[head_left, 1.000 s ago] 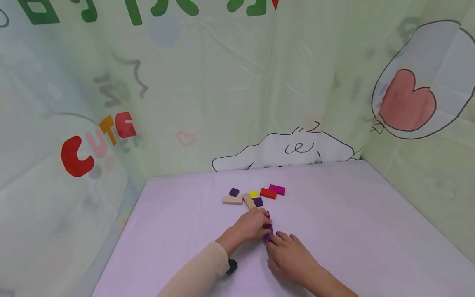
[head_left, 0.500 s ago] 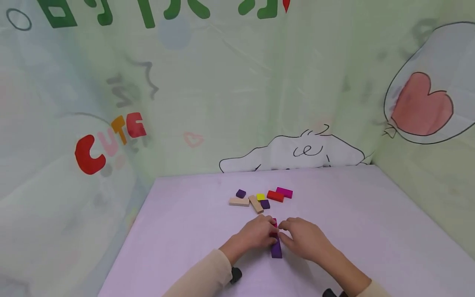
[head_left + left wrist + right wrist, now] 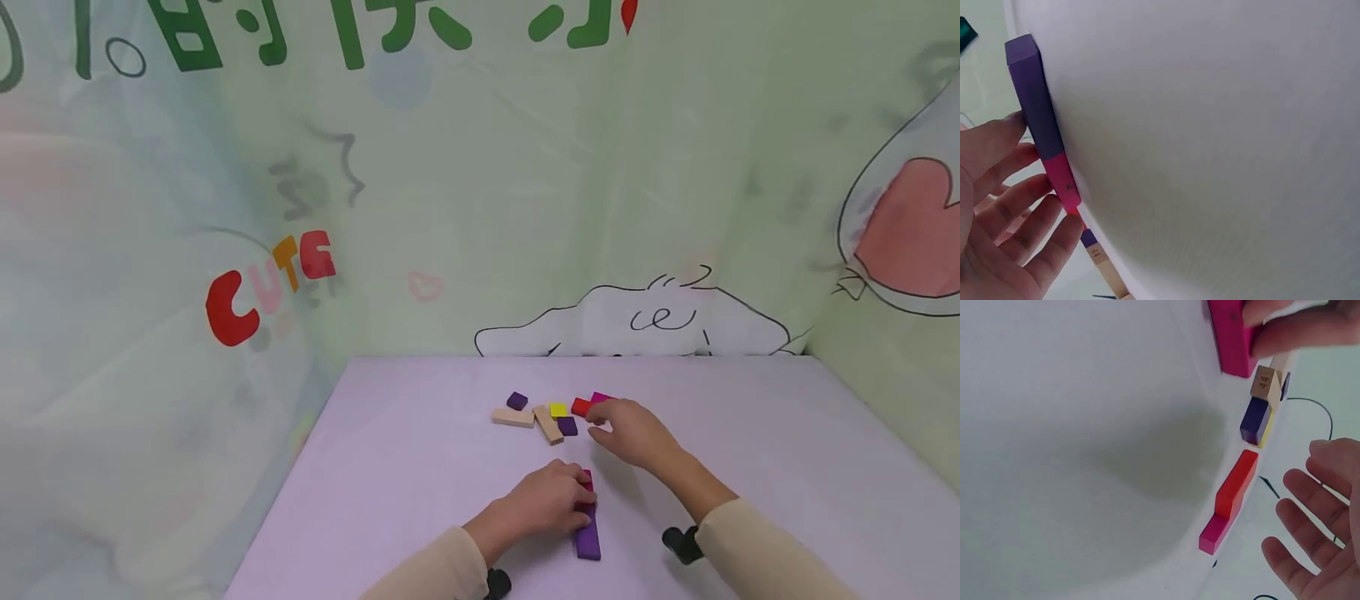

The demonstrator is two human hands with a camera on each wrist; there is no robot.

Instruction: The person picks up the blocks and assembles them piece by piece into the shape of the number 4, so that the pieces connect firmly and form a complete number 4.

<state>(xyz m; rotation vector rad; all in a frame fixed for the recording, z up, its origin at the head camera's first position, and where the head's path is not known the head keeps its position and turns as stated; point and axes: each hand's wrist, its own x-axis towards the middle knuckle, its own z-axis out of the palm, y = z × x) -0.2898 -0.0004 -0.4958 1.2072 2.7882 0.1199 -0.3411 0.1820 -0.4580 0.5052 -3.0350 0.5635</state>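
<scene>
My left hand point(image 3: 542, 500) rests its fingertips on a row of two rectangular wooden blocks laid end to end, a purple block point(image 3: 588, 542) nearer me and a magenta block point(image 3: 1062, 178) beyond it. In the left wrist view the thumb touches the purple block and the other fingers lie loosely along the magenta one. My right hand point(image 3: 633, 433) hovers over the far group with relaxed, parted fingers and nothing between them. Its fingertips overlap a red block point(image 3: 581, 407) in the head view; the right wrist view shows them apart from it. A second magenta block point(image 3: 1213, 534) adjoins the red one.
Left of the red block lie a yellow block point(image 3: 558, 410), a dark purple block point(image 3: 567, 427) and two plain wood blocks, one slanted point(image 3: 548, 425) and one crosswise point(image 3: 513, 417). Another dark purple block point(image 3: 517, 401) sits behind them. A printed curtain point(image 3: 525, 208) stands behind the table.
My right hand has left the near end of the block row and moved forward to the red block. My left hand stays on the row. The head view has turned somewhat left.
</scene>
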